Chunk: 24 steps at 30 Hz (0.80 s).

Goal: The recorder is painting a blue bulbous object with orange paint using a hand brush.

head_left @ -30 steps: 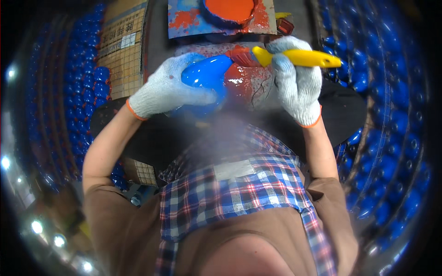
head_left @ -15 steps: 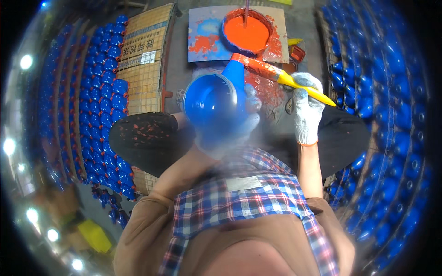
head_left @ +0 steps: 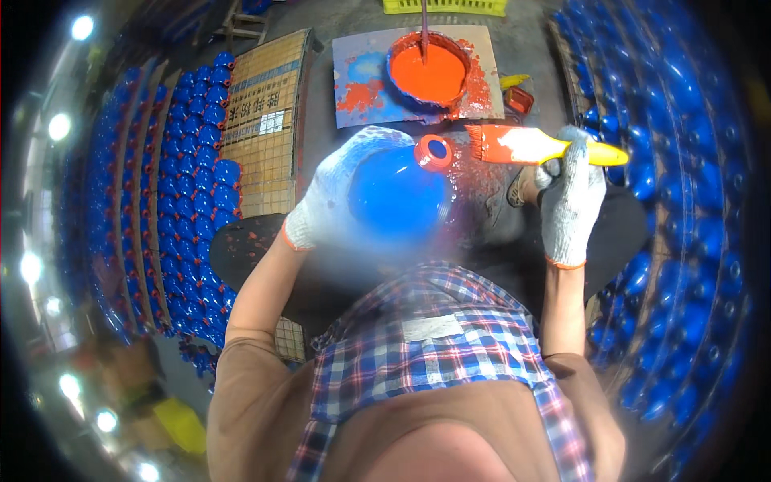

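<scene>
My left hand [head_left: 341,173], in a white knit glove, grips a glossy blue rounded hollow part [head_left: 397,193] from its far left side. The part's short round neck [head_left: 434,152] carries a red-orange ring around a blue opening and points up and to the right. My gloved right hand [head_left: 573,201] is closed around the yellow handle of a wide paintbrush [head_left: 522,145]. Its bristles, coated in red-orange paint, point left and are a short way apart from the neck. The near side of the blue part is blurred.
A bowl [head_left: 391,84] of orange-red paint [head_left: 434,76] with a stick in it stands on a paint-stained board [head_left: 353,64] ahead. Rows of blue parts [head_left: 189,177] line the left, more blue parts [head_left: 675,193] the right. A yellow crate [head_left: 474,7] sits at the far edge.
The brush has come off the blue part's neck and moved right. The part has turned so its painted neck faces more upward, and my left hand has shifted to its far left side.
</scene>
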### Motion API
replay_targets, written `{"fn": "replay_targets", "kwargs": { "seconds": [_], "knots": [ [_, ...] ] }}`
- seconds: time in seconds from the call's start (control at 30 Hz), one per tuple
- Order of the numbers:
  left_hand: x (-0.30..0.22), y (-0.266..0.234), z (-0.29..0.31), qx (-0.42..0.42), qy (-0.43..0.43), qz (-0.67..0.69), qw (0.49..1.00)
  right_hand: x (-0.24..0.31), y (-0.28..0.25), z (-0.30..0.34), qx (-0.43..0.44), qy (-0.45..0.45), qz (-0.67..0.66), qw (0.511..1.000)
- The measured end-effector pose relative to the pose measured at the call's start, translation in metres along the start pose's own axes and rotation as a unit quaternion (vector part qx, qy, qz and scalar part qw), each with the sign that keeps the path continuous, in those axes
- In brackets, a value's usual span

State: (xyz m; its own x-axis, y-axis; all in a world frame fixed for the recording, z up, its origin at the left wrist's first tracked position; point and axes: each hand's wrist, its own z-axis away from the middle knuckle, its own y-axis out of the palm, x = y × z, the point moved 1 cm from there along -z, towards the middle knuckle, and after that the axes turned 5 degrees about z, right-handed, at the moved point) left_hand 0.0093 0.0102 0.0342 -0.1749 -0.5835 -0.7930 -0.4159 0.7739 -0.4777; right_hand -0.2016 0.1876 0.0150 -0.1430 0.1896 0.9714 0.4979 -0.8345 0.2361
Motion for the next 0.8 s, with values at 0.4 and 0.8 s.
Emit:
{"fn": "replay_targets", "kwargs": {
  "seconds": [0.4,0.8],
  "knots": [
    [-0.013,-0.006,-0.005,-0.007,0.04,-0.225,0.973,0.032,0.023,-0.001,0.093,-0.103,0.147,0.979],
    [0.013,0.012,0.016,0.016,-0.269,0.159,0.95,0.014,0.012,-0.011,0.213,-0.24,0.174,0.931]
  ]
}}
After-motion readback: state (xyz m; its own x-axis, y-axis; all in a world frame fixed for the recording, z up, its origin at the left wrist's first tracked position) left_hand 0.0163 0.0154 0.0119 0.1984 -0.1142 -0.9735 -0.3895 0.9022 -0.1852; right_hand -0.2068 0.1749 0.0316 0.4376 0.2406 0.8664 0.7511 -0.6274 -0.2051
